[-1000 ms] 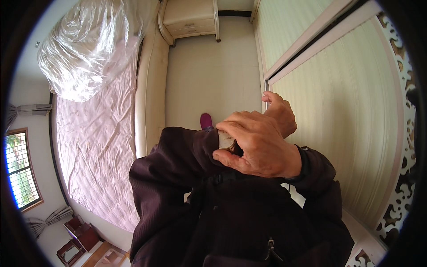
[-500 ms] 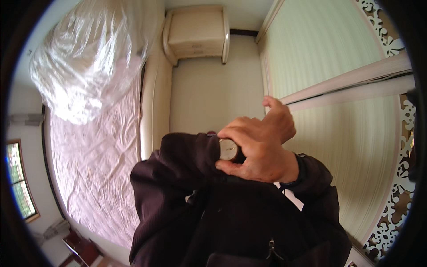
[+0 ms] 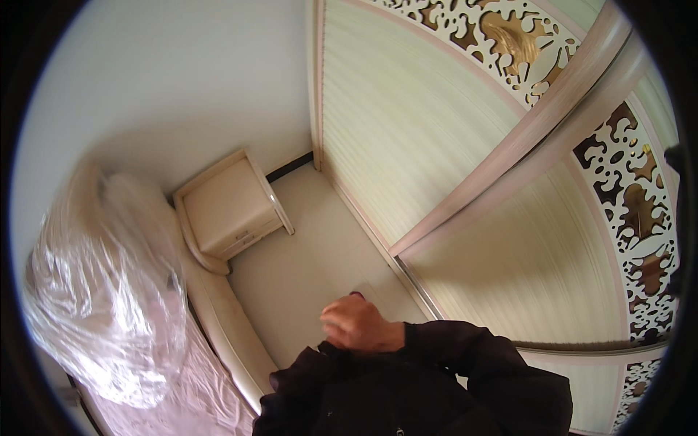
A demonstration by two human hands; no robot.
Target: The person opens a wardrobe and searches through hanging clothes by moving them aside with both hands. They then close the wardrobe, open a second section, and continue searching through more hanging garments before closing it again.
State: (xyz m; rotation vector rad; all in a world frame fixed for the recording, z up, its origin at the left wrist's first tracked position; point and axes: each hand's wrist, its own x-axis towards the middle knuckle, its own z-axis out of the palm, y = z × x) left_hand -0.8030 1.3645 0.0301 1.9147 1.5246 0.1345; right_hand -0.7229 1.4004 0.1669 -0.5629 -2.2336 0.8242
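Head view: right hand (image 3: 358,325) curled beside left sleeve (image 3: 302,374), grip unclear; left hand hidden.

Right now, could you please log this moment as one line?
right hand: by left sleeve, contact unclear; left hand: unseen; beyond: cream nightstand

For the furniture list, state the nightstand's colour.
The nightstand is cream-beige, showing best in the head view.
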